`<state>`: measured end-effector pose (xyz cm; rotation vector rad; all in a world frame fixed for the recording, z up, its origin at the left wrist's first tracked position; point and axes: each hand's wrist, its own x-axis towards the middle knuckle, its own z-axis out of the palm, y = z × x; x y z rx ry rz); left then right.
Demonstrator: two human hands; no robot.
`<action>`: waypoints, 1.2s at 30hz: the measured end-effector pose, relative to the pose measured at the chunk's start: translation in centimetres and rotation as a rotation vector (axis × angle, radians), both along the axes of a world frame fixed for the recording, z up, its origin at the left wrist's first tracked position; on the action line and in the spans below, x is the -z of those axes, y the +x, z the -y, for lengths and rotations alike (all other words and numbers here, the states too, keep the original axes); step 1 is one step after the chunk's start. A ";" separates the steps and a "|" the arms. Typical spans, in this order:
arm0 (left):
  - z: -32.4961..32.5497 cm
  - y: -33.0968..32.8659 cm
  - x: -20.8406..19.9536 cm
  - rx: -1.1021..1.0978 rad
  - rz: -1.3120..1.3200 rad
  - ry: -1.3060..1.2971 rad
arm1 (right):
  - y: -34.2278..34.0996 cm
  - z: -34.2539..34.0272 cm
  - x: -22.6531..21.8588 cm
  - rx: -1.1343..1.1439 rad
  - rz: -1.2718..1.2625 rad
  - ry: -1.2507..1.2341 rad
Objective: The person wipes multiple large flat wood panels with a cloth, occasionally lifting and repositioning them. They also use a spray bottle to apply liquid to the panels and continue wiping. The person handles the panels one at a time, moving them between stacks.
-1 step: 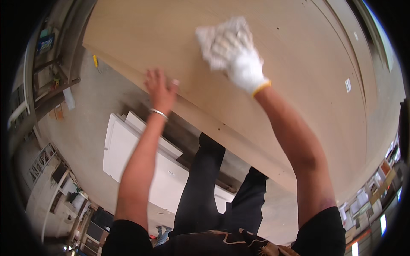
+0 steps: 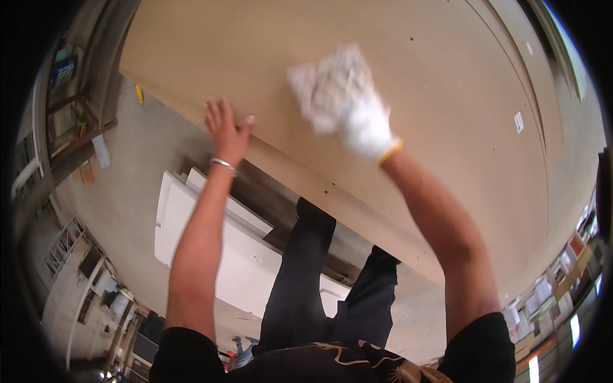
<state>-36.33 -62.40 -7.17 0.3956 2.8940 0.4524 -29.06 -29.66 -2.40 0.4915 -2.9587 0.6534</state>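
A large brown board (image 2: 408, 140) spans the view in front of me. My right hand (image 2: 365, 118), in a white knit work glove with a yellow cuff, grips a crumpled whitish cloth (image 2: 319, 86) against the board's surface. Motion blurs both cloth and glove, and the palm side is hidden. Bare apart from a silver bracelet (image 2: 224, 166) at the wrist, my left hand (image 2: 228, 131) is at the board's near left edge. Its fingers are spread and nothing is in them.
White panels (image 2: 239, 265) lie lower down, left of my legs (image 2: 297, 268). A yellow-handled tool (image 2: 139, 94) is on the floor beyond the board's left edge. A dark rack (image 2: 83, 127) stands at the far left. Stacked goods (image 2: 543, 306) line the right side.
My right hand and the cloth have come slightly nearer to me over the board. My left hand has shifted a little to the left along the edge.
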 end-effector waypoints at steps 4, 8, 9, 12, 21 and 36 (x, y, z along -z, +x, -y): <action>3.2 -2.2 1.2 0.165 0.037 0.000 | 15.3 4.8 -1.2 0.019 0.333 -0.216; 4.1 -2.3 1.3 0.200 0.089 -0.133 | 26.3 1.4 -1.2 0.114 0.338 -0.163; 4.8 -2.7 1.6 0.202 0.067 -0.120 | 29.9 -1.1 -1.6 0.101 0.337 -0.118; 6.7 -4.3 2.6 0.219 0.116 -0.190 | 44.6 -6.8 -3.4 0.366 0.518 0.002; 2.3 -3.6 3.6 0.076 0.169 -0.389 | 60.5 -9.3 0.1 2.061 0.171 -0.244; -9.4 4.9 1.0 0.170 0.278 -0.536 | 57.7 -9.5 2.9 1.733 -0.048 -0.121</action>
